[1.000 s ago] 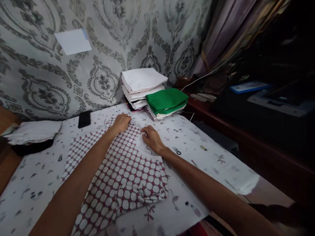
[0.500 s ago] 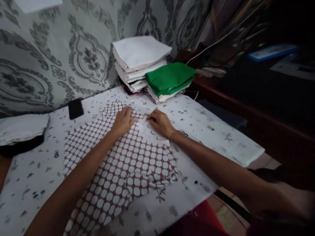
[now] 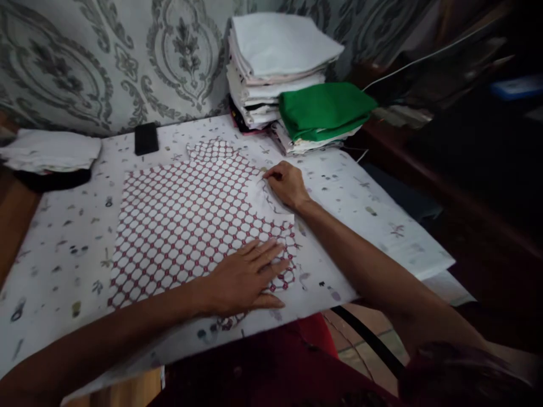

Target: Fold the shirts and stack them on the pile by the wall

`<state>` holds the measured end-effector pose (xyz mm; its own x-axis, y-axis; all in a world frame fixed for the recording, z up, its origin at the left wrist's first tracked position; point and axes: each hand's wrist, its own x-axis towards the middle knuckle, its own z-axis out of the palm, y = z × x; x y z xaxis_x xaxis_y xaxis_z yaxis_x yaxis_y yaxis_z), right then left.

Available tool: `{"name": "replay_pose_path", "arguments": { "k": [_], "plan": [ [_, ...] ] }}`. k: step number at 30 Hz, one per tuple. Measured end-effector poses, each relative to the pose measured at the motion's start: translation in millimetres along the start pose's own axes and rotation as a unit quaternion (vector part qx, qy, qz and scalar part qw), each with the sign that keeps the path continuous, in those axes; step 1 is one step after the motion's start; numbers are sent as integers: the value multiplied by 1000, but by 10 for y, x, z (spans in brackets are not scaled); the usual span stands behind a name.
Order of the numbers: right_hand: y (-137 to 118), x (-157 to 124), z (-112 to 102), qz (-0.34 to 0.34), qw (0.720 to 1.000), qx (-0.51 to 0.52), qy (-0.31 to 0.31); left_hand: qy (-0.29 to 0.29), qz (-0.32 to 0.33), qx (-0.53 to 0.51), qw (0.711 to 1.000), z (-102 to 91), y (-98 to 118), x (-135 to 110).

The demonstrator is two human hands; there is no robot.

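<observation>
A white shirt [image 3: 182,215] with a red and grey lattice print lies spread on the table, its neckline facing right. One short sleeve [image 3: 212,150] points toward the wall. My left hand [image 3: 244,277] rests flat on the near shoulder area with its fingers spread, covering part of the near sleeve. At the neckline, my right hand [image 3: 286,183] has thumb and fingertips pinched together on the edge of the cloth. The plain white inside of the neck shows beside it.
A tall stack of folded white cloth [image 3: 284,45] and a folded green cloth [image 3: 326,110] on a lower pile stand at the back. A black phone [image 3: 146,138] lies near the wall. More folded cloth [image 3: 51,150] sits at left on the printed table cover [image 3: 63,237].
My left hand has moved from the far side of the neckline to the near shoulder and lies flat there. My right hand stays at the neckline. The view has shifted.
</observation>
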<state>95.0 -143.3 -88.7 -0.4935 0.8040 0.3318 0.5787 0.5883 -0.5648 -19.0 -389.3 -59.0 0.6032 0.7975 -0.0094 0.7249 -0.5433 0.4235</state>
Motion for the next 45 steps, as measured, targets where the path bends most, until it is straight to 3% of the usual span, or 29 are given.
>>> {"name": "replay_pose_path", "arguments": {
  "k": [3,6,8,11,13,15,17,22,28,31,34,38,40,42,45],
  "plan": [
    [127,31,60,-20,1000,8,12,-16,6,-70,997,-97,331,-86],
    [172,64,44,-38,998,29,36,-23,-17,-185,982,-331,449,-195],
    [47,24,-43,-69,995,48,61,26,-79,-209,974,-503,329,-334],
    [-405,-237,-195,-158,985,65,32,168,-226,-102,954,-643,-98,-665],
    [-765,-544,-235,-232,968,70,-62,190,-283,5,940,-611,-401,-931],
    [-1039,-903,-221,-302,937,66,-164,152,-303,66,939,-501,-588,-1192],
    [-1163,-1258,-199,-343,907,62,-236,106,-303,96,942,-367,-616,-1419],
    [-1019,-1916,-357,-330,891,99,-296,59,-288,99,951,-161,-302,-1826],
    [-825,-2297,-696,-305,896,105,-305,87,-294,90,948,-53,-12,-2275],
    [-842,-2222,-798,-320,887,124,-310,126,-270,102,949,-116,-23,-2378],
    [-1028,-1877,-734,-304,882,157,-325,174,-273,68,944,-299,-133,-2144],
    [-1457,-1170,-194,-306,918,84,-240,264,-316,32,911,-470,-448,-1351],
    [-1583,-861,156,-286,934,19,-211,249,-295,33,922,-454,-691,-1017],
    [-1546,-636,405,-277,937,-41,-210,219,-310,58,923,-406,-954,-900],
    [-1212,-415,466,-245,939,-118,-210,183,-388,109,897,-381,-1312,-1136]
  ]
}}
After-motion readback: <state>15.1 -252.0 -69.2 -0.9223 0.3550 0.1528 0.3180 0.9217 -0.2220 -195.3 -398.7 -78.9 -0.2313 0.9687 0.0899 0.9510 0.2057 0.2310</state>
